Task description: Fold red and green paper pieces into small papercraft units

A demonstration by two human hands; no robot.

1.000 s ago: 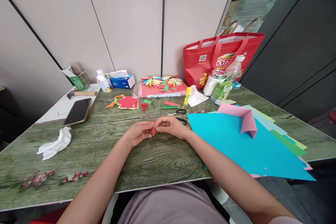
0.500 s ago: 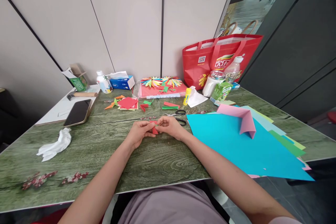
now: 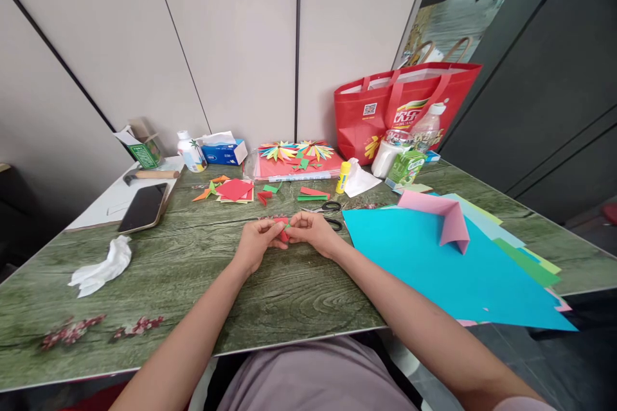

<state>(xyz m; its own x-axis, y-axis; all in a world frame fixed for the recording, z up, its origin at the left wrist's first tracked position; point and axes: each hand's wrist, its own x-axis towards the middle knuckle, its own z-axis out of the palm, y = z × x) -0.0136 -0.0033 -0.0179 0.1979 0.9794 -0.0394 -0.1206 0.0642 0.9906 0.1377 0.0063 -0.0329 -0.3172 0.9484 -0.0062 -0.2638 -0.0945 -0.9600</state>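
A pale panelled wall [image 3: 241,32] stands behind a green wood-patterned table [image 3: 178,295]. From the left, a crumpled white tissue [image 3: 101,268] lies on the tabletop near a dark phone [image 3: 143,207], with a hammer [image 3: 152,174] beyond it. Next come a white bottle [image 3: 191,152], a blue tissue box [image 3: 224,152] and a small stack of coloured paper squares [image 3: 235,189], red on top; these lie as they did a second ago.

The left hand [image 3: 254,245] is nearly closed, thumb and fingers pinching a small red paper piece [image 3: 284,236]. That piece sits between the two hands, just above the tabletop. A second ago it looked plain red; now a bit of green shows at its right side, and its lower tip has turned. The right hand [image 3: 313,232] meets it from the other side, fingertips drawn together on the edge; its exact folds are too small to tell.

Partly behind the right hand lie black-handled scissors [image 3: 331,206], then a yellow glue stick [image 3: 343,178]. Farther right, a blue sheet [image 3: 424,270] bears a folded pink paper [image 3: 446,207], both unmoved.
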